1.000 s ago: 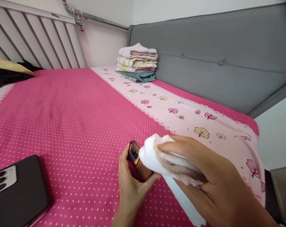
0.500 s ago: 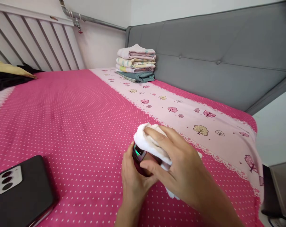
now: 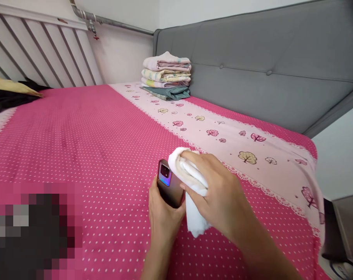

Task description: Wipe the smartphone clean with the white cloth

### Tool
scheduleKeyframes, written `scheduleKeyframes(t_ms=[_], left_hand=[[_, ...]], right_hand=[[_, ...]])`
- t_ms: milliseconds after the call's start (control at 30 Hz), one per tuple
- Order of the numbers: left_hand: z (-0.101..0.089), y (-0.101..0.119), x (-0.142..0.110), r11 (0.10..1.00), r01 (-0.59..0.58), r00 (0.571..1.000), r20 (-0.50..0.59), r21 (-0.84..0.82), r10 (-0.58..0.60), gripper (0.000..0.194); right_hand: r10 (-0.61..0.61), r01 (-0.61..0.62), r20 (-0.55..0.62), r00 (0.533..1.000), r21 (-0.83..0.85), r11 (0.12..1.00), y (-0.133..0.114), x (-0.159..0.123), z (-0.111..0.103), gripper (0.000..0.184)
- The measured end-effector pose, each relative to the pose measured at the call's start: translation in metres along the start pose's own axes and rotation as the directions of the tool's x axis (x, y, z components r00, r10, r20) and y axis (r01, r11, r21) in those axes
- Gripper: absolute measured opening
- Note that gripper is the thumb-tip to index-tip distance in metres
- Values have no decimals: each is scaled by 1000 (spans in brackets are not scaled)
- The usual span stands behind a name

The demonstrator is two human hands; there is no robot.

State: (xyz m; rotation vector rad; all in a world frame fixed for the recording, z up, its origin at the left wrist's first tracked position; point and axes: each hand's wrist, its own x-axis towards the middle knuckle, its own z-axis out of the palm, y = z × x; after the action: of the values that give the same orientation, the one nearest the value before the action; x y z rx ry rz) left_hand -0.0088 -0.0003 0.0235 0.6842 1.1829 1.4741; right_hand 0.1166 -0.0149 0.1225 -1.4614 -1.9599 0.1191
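Observation:
My left hand [image 3: 165,214] is closed around the lower part of a smartphone [image 3: 171,190], whose back with its camera block faces me. The phone stands tilted upright over the pink bedspread. My right hand [image 3: 219,188] grips a bunched white cloth [image 3: 191,175], with fingers on top and thumb below. Part of the cloth hangs down below the hand. Its upper end is beside the phone's top right edge; whether they touch I cannot tell.
The bed has a pink dotted bedspread [image 3: 86,147] with a tree-print band. Folded bedding [image 3: 166,74] is stacked by the grey headboard [image 3: 252,58]. A dark pixelated shape [image 3: 42,237] lies at lower left. Dark and yellow fabric [image 3: 10,91] sits far left, near a radiator [image 3: 42,50].
My right hand and the cloth have shifted off the phone's back to the right, uncovering its camera block. The cloth's loose end now hangs lower. My left hand still holds the phone.

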Motion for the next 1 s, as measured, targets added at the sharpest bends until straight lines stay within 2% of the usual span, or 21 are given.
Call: scheduleKeyframes(t_ms=[100,200,333,500,733,867,1000], left_hand=[[3,-7,-3,930,-152,985,-22,334,169,74],[2,-13,-5,742,-200,972,34,640,233,83],[-3,-17,-2,497,-199,962,71,844,264,80],[-4,-16,-2,296,-157,950,63,942,304,73],[-2,-15,-6,125,-123,952,81,984,296,72],[-3,-19,-7,26,-137,936,121,990,330,72],[-6,-24,-6,-38,-193,893,191,981,408,71]], right_hand=[[8,-6,-33,999,68,998,11,9,10,50],[7,0,-90,996,73,997,24,17,21,51],[40,-40,-103,994,3,999,37,23,31,50],[137,-139,-24,990,-217,966,45,25,36,53],[156,-87,175,972,-349,933,58,27,54,50],[181,-76,296,938,-333,940,59,24,59,50],[120,-34,454,883,-193,981,53,20,55,49]])
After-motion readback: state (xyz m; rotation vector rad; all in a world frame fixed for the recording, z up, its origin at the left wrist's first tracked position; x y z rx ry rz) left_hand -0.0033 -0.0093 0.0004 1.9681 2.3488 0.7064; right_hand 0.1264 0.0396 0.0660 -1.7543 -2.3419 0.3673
